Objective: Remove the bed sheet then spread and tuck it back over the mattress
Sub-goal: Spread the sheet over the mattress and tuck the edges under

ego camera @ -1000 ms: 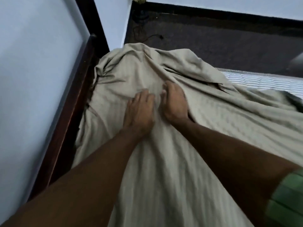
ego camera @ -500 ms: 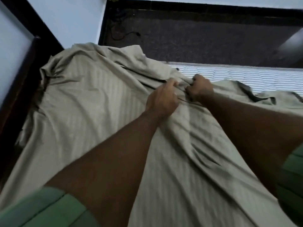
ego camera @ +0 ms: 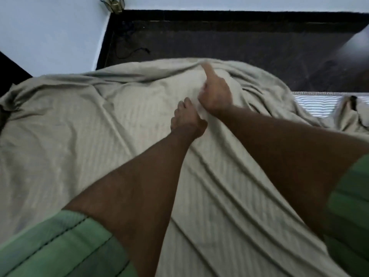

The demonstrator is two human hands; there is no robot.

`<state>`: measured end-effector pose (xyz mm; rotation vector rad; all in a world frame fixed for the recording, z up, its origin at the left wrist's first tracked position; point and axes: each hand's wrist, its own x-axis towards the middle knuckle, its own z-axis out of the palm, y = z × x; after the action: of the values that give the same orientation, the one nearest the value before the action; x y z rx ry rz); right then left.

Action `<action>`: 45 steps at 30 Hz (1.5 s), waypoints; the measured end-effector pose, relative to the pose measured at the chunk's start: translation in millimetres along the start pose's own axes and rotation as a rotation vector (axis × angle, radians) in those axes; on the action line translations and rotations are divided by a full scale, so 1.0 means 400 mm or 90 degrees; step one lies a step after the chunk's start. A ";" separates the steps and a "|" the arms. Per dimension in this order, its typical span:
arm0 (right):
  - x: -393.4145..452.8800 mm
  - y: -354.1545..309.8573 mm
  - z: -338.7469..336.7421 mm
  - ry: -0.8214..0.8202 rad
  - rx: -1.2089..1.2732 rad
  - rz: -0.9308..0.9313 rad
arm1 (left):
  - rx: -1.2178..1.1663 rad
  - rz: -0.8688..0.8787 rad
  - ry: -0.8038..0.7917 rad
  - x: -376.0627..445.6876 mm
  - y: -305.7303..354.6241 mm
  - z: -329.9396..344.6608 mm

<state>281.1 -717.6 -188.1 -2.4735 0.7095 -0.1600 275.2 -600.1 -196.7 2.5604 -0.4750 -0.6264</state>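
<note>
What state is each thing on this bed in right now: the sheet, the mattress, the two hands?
Beige striped cotton bed sheet: spread over the bed, creased, bunched at the far edge.
Blue-and-white striped mattress: bare at the far right corner.
Left hand: fingers curled into the sheet.
Right hand: gripping a sheet fold, one digit sticking out; blurred.

Sheet over mattress, hands atop.

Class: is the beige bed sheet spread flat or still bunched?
Still bunched: the bed sheet shows long folds, and the striped mattress lies bare at right.
</note>
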 end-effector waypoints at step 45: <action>-1.704 0.531 -0.037 -0.307 -0.147 -0.066 | 0.128 0.174 -0.092 -1.420 -0.302 0.589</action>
<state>-400.6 -519.9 -266.0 -2.6153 0.4095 0.4911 -292.3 -339.8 -248.4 2.5778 -0.9638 -0.6949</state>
